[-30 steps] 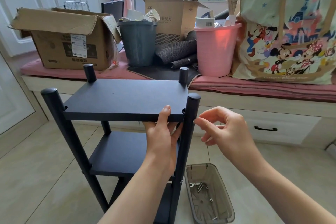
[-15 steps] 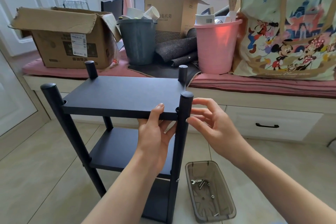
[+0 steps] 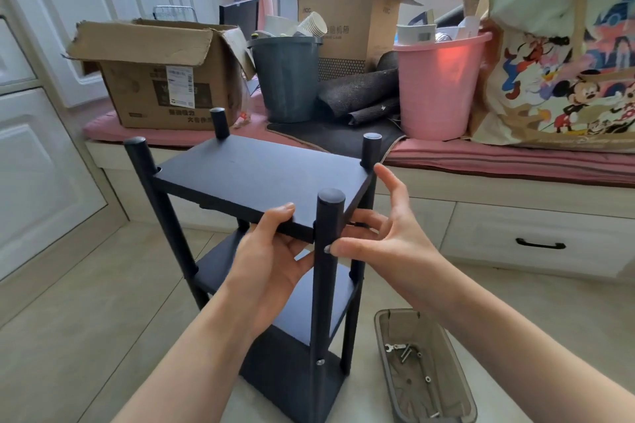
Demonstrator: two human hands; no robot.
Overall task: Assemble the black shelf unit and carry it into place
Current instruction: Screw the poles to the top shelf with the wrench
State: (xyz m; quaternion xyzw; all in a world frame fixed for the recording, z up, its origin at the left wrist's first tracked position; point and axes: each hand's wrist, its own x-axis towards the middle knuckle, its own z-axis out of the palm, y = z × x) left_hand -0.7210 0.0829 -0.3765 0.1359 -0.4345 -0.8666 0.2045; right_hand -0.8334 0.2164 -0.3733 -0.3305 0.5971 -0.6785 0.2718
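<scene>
**Right hand moved onto the near corner post**

Since 1.0 s earlier, the right hand (image 3: 385, 240) had closed in from clear air to the near post (image 3: 328, 271) of the black 3-tier shelf unit (image 3: 261, 178), centre frame on the tiled floor; the fastening looked in hand. Its fingers were spread, thumb tip touching the post. The left hand (image 3: 271, 257) gripped the top board's (image 3: 254, 175) front edge.

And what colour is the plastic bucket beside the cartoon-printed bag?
Pink: the plastic bucket shows best in the head view.
</scene>
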